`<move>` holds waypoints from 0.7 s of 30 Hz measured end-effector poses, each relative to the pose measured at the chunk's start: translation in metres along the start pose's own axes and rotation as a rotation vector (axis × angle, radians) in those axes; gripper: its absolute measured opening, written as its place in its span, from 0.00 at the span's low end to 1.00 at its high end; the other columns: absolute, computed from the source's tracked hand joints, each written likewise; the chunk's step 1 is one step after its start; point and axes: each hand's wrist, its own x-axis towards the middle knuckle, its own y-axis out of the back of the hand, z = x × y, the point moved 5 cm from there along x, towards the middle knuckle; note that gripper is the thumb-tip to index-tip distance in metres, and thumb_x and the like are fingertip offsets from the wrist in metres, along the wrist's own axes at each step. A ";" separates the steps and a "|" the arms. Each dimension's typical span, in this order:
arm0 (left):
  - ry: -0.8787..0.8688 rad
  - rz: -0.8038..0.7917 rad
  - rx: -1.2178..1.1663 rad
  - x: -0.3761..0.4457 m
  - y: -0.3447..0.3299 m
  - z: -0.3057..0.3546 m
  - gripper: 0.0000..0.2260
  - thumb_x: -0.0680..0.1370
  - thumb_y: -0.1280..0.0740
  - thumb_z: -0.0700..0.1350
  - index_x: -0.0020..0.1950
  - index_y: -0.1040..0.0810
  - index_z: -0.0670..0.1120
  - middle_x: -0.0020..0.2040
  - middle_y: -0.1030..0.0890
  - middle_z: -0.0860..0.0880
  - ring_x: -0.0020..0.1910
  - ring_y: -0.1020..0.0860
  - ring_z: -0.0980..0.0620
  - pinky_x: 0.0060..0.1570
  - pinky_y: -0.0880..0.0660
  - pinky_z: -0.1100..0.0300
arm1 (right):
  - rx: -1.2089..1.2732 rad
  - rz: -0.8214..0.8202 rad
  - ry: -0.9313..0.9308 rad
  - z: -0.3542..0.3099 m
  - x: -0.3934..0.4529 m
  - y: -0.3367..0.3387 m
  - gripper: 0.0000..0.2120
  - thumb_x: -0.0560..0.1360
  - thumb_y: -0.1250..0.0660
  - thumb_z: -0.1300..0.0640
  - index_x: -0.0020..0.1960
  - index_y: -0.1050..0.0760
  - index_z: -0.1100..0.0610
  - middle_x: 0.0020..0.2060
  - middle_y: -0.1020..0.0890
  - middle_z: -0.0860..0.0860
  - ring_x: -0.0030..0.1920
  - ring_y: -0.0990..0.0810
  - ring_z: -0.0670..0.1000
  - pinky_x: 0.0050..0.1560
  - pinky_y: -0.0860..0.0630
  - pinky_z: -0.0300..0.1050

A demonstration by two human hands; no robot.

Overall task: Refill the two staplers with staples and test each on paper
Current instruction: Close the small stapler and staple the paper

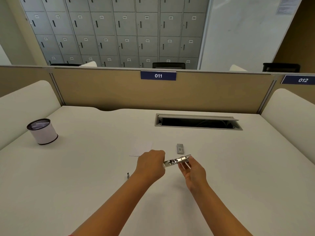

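Note:
A silver metal stapler (176,160) is held above the white desk between both hands. My left hand (150,165) grips its near left end, fingers curled around it. My right hand (192,169) holds the right end with its fingertips. The stapler looks swung open, its metal track showing. A small grey staple box (180,148) lies just beyond the stapler. White paper (142,149) lies flat past my left hand, faint against the desk. A small dark object (128,175), mostly hidden by my left forearm, lies left of my wrist; I cannot tell what it is.
A white cylindrical bin (42,132) with a dark rim stands at the far left. An open cable slot (197,122) is set in the desk at the back right. A tan partition (119,92) labelled 011 closes the back; white side panels flank the desk.

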 end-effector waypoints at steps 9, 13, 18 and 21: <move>0.166 -0.230 -0.181 0.005 -0.009 0.018 0.11 0.69 0.30 0.40 0.31 0.31 0.44 0.28 0.29 0.50 0.26 0.29 0.54 0.30 0.30 0.63 | -0.572 -0.100 0.370 -0.007 -0.006 -0.012 0.08 0.78 0.40 0.60 0.56 0.26 0.56 0.51 0.21 0.56 0.47 0.19 0.55 0.44 0.20 0.48; 0.229 -0.310 -0.239 0.008 -0.014 0.018 0.08 0.70 0.30 0.39 0.36 0.28 0.44 0.36 0.19 0.46 0.39 0.17 0.50 0.34 0.26 0.64 | -0.749 -0.177 0.460 -0.006 -0.013 -0.020 0.11 0.78 0.40 0.61 0.57 0.29 0.48 0.54 0.24 0.50 0.49 0.18 0.55 0.51 0.20 0.54; 0.162 -0.075 -0.276 0.014 -0.010 0.017 0.15 0.71 0.29 0.40 0.57 0.22 0.43 0.55 0.19 0.45 0.53 0.21 0.49 0.49 0.27 0.61 | -0.859 -0.207 0.518 -0.007 -0.015 -0.023 0.18 0.78 0.41 0.62 0.66 0.36 0.51 0.58 0.26 0.49 0.52 0.20 0.57 0.51 0.20 0.52; 0.194 0.067 -0.444 0.013 -0.008 0.017 0.16 0.71 0.28 0.45 0.57 0.22 0.44 0.55 0.19 0.44 0.52 0.20 0.48 0.53 0.25 0.60 | -0.861 -0.312 0.506 -0.001 -0.023 -0.031 0.18 0.79 0.42 0.61 0.63 0.38 0.44 0.55 0.27 0.42 0.49 0.19 0.49 0.43 0.20 0.37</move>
